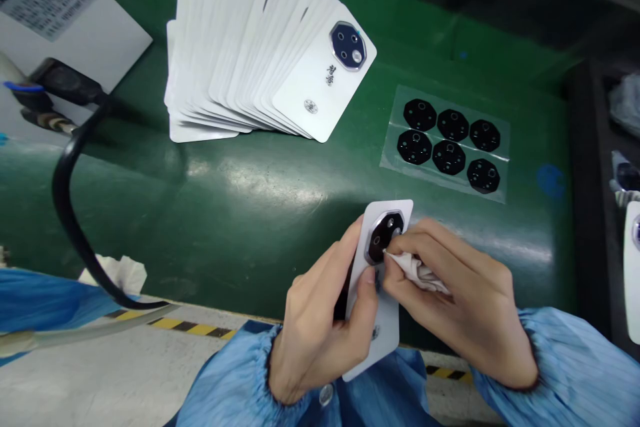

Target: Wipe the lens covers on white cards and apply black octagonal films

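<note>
A green bench (pixel 240 200) fills most of the frame, with a strip of yellow-and-black tape (pixel 190 327) along its near edge at the bottom. In the upper middle lies a fanned stack of white back covers (pixel 240 60); the topmost shows a dark octagonal camera plate (pixel 348 45). A white sheet with printed text (pixel 65 20) sits in the upper left corner, and a thick black cable (pixel 70 213) curves down from it along the left side. Right of centre, well apart from the stack, a clear film (pixel 453 140) carries six black octagonal pieces in two rows.

In the lower middle, the left hand (pixel 320 320) is closed around a single white cover (pixel 380 307), held upright off the bench, thumb pressed on its face beside the camera ring (pixel 384 235). The right hand (pixel 465 300) is pinched on a small white cloth (pixel 417 272), whose tip touches the ring's edge. Both wrists wear blue sleeves (pixel 565 360). A crumpled white wipe (pixel 117 271) lies at the lower left near the cable.
</note>
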`<state>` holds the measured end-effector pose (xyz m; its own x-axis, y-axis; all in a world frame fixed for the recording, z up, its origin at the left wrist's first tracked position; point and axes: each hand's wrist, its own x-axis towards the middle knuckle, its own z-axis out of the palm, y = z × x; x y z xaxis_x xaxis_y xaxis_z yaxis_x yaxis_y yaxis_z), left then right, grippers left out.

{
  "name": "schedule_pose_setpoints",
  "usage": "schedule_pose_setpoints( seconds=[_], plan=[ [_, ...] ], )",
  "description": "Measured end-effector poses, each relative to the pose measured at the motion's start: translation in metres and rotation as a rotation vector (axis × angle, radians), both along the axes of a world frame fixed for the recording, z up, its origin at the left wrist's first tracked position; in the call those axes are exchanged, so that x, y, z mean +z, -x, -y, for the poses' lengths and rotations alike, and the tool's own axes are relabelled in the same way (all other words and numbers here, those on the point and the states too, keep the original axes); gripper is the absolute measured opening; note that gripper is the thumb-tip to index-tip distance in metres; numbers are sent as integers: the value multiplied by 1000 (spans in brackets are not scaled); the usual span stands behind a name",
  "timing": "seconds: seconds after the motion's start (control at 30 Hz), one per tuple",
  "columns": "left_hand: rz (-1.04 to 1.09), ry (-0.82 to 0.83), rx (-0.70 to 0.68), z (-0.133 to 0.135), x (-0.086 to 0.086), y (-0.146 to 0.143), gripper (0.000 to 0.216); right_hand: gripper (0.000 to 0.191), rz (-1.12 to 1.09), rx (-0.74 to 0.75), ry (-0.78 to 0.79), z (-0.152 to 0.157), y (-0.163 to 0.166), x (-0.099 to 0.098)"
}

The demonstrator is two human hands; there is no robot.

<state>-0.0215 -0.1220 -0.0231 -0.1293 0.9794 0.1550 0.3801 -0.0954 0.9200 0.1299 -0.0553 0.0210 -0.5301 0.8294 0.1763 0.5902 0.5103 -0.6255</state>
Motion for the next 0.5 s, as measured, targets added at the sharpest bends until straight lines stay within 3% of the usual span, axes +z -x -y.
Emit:
schedule_pose_setpoints(
  seconds=[0.13,0.33,0.5],
  plan=[
    [-13,-33,17,0,-1,-1,67,13,-36,14,30,-1,1,-2],
    [-25,-70,27,1,-2,-2,68,11,45,-1,-79,2,2,-3],
    [-49,-76,27,1,-2,-2,69,12,47,-26,-71,3,4,0]
  ],
)
